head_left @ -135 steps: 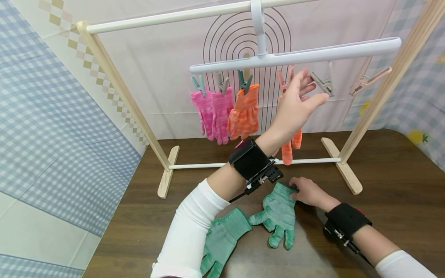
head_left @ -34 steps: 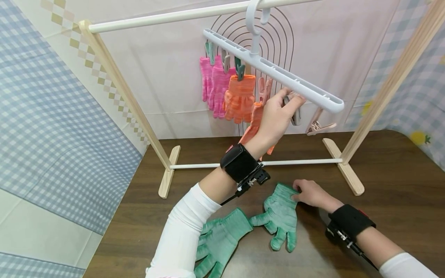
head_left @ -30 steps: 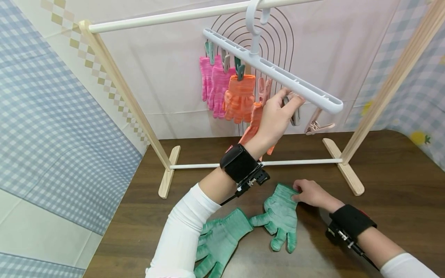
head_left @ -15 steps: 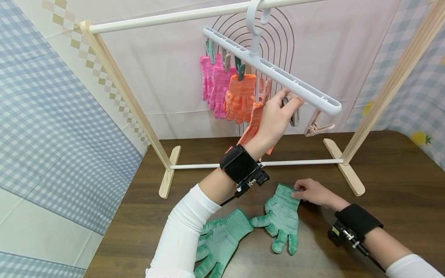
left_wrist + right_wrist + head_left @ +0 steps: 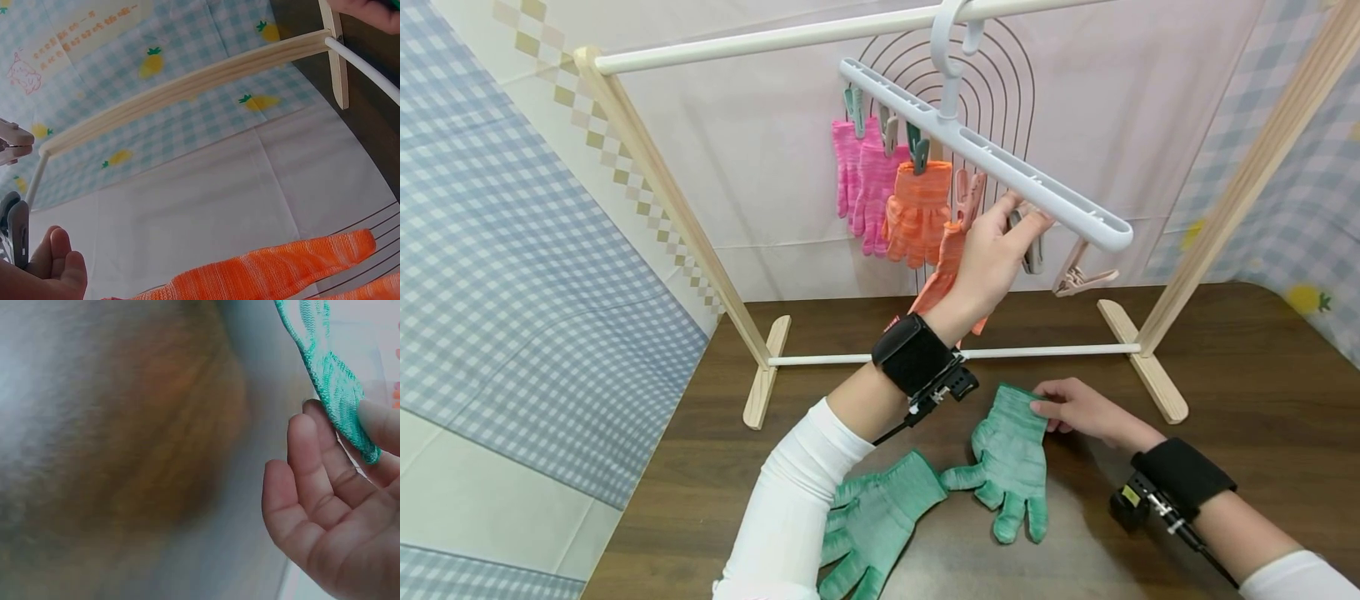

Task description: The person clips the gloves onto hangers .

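Gloves half hung: two pink point(image 5: 865, 179) and two orange point(image 5: 917, 208) are clipped to the white peg hanger point(image 5: 992, 158). Left hand point(image 5: 992, 258) pinches a grey peg point(image 5: 1032, 246); right hand point(image 5: 1071, 408) pinches one green glove point(image 5: 1011, 458) on the surface point(image 5: 1225, 358), its mate point(image 5: 872, 521) alongside.

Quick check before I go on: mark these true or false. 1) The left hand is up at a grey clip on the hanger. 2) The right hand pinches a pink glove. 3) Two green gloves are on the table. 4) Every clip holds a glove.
1) True: the left hand grips the grey clip under the white hanger.
2) False: the right hand pinches the cuff of a green glove.
3) True: a second green glove lies beside it.
4) False: the beige clip hangs empty.
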`<move>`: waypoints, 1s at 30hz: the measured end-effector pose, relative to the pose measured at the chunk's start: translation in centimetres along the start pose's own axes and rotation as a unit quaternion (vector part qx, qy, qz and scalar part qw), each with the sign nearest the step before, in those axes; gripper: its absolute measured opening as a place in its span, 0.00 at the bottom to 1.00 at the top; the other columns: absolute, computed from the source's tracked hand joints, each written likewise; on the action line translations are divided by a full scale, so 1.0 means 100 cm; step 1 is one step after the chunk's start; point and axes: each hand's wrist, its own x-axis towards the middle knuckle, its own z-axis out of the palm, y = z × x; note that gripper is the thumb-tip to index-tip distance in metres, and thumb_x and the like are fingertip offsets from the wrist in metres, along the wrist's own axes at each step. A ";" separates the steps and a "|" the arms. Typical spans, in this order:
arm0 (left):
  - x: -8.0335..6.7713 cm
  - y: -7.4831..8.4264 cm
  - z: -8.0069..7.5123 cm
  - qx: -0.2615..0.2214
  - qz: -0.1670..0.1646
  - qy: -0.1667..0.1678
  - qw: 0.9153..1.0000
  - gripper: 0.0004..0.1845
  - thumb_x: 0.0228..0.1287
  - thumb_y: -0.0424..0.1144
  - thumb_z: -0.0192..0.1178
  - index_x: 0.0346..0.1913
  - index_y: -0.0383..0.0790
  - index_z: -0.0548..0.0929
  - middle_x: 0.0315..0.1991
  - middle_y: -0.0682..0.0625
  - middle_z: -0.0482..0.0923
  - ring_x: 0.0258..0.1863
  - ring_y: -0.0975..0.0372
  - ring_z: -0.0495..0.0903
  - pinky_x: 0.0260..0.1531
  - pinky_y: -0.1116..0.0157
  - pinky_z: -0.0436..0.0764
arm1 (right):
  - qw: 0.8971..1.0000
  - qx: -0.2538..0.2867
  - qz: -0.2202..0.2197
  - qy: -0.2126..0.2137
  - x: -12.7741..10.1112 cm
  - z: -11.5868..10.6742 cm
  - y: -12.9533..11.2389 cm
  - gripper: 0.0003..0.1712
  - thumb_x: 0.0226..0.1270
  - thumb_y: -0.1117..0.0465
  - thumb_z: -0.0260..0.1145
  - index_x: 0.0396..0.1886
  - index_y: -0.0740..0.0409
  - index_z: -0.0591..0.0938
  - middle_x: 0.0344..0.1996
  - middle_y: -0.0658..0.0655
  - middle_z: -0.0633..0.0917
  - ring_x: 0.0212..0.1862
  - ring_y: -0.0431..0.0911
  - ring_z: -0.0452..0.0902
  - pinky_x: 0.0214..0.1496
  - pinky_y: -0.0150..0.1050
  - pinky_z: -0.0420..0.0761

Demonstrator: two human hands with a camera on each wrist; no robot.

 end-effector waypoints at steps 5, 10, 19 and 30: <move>-0.001 0.000 -0.001 0.006 0.001 0.001 1.000 0.18 0.62 0.41 0.51 0.55 0.42 0.71 0.16 0.54 0.55 0.15 0.66 0.55 0.16 0.75 0.58 | 1.000 -0.005 -0.013 0.014 -0.001 -0.006 -0.011 0.19 0.66 0.56 0.52 0.47 0.67 0.73 0.27 0.57 0.77 0.29 0.49 0.74 0.32 0.41 0.75; -0.001 0.001 -0.002 0.006 0.009 -0.003 1.000 0.18 0.63 0.40 0.50 0.55 0.40 0.70 0.19 0.53 0.58 0.19 0.67 0.59 0.19 0.76 0.60 | 0.999 -0.019 -0.031 0.028 0.001 -0.013 -0.019 0.18 0.66 0.57 0.52 0.46 0.67 0.73 0.28 0.57 0.78 0.28 0.49 0.75 0.32 0.41 0.75; -0.001 0.000 -0.002 0.009 0.012 -0.001 1.000 0.18 0.63 0.40 0.51 0.55 0.40 0.71 0.25 0.51 0.67 0.22 0.68 0.60 0.20 0.76 0.61 | 0.996 -0.050 -0.062 0.046 0.003 -0.024 -0.029 0.16 0.66 0.57 0.52 0.45 0.67 0.74 0.25 0.56 0.77 0.27 0.48 0.75 0.30 0.39 0.75; -0.001 0.000 -0.003 0.009 0.009 -0.004 1.000 0.19 0.63 0.40 0.50 0.56 0.40 0.70 0.30 0.49 0.73 0.17 0.66 0.56 0.17 0.74 0.57 | 0.996 -0.023 -0.075 0.052 -0.001 -0.032 -0.039 0.17 0.66 0.56 0.53 0.46 0.64 0.75 0.27 0.57 0.78 0.31 0.41 0.76 0.36 0.39 0.77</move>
